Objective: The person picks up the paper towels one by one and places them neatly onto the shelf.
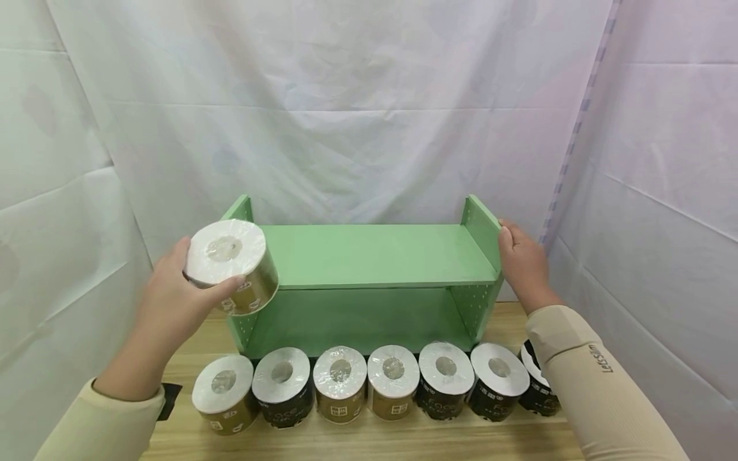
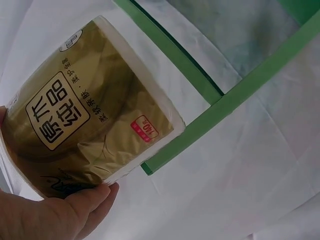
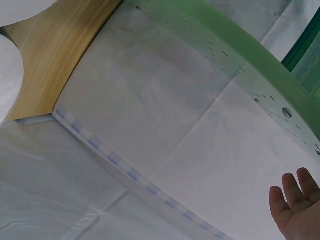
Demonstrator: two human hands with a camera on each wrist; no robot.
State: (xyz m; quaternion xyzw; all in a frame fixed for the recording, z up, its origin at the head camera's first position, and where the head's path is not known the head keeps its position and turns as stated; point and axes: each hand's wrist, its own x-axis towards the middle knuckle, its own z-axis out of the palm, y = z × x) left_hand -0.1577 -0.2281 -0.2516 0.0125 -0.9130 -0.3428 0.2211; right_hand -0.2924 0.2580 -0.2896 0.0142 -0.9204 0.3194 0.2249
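Observation:
My left hand (image 1: 170, 291) grips a gold-wrapped toilet paper roll (image 1: 254, 288) from its left side, thumb across the front. The roll is held up in front of the left end of a green two-tier shelf (image 1: 375, 256), overlapping its left panel in the head view. In the left wrist view, black lettering and a small red label show on the gold wrapper (image 2: 110, 105). At the shelf's right side panel (image 1: 483, 237), my right hand (image 1: 523, 262) is at the outer edge. Its fingers (image 3: 294, 192) look loosely extended in the right wrist view, the thumb out of sight there.
Several wrapped rolls, some gold (image 1: 340, 410) and some black (image 1: 282, 410), stand upright in a row before the shelf on a wooden table (image 1: 323, 445). My right forearm partly covers the rightmost roll (image 1: 539, 400). White curtains (image 1: 369, 128) surround the back and sides.

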